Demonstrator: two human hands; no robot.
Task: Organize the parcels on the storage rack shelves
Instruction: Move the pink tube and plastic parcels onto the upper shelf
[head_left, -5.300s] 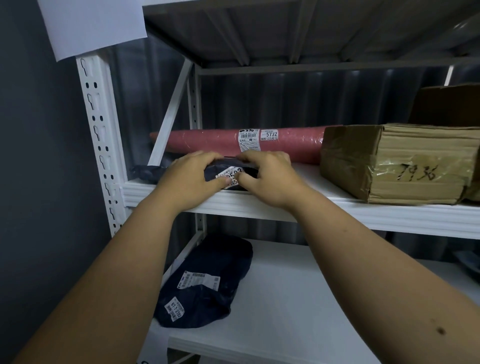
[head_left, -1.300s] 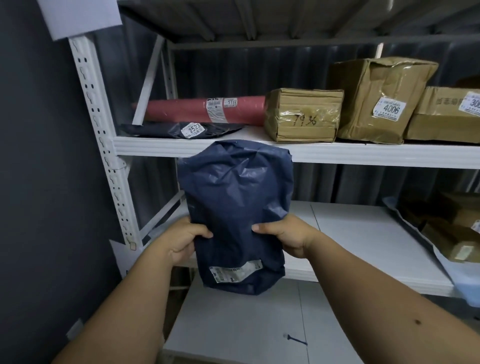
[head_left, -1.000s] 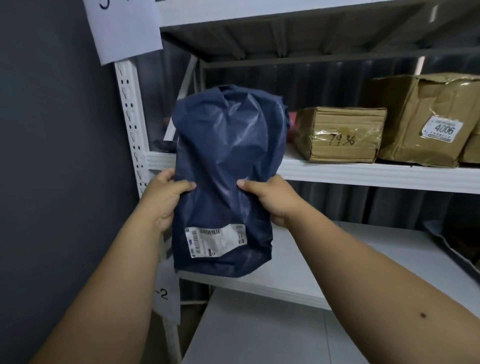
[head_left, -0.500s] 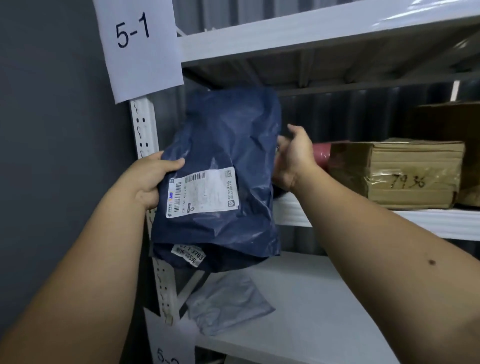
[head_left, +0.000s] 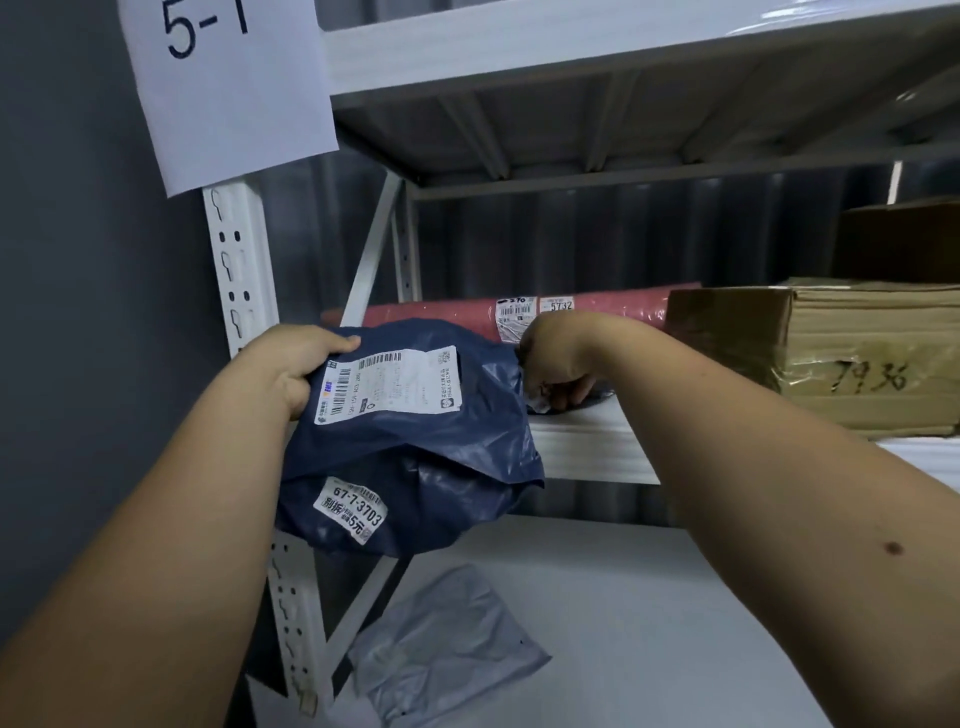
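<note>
Backdrop: dark grey wall at left of frame, corrugated panel behind the rack.
Rack: white steel upright (head_left: 244, 270) left of centre, paper sign "5-1" (head_left: 228, 88) taped at its top, upper left.
Middle shelf (head_left: 587, 441): red wrapped roll (head_left: 597, 306) along the back, tagged 5732; taped cardboard box (head_left: 857, 358) at right, "7936" handwritten on its front; a second, darker box behind it at the right edge.
Navy poly parcel (head_left: 415, 441): centre frame, upper end on the middle shelf's front edge, lower end hanging below it; white shipping label on top, sticker "67-7-3703" on the lower fold.
Left hand (head_left: 296, 364): fingers curled over the parcel's upper left edge, gripping it.
Right hand (head_left: 556, 364): on the shelf at the parcel's right edge, fingers curled down; what they pinch can't be told.
Lower shelf (head_left: 649, 623): one flat pale grey mailer bag (head_left: 441, 644), lower centre.
</note>
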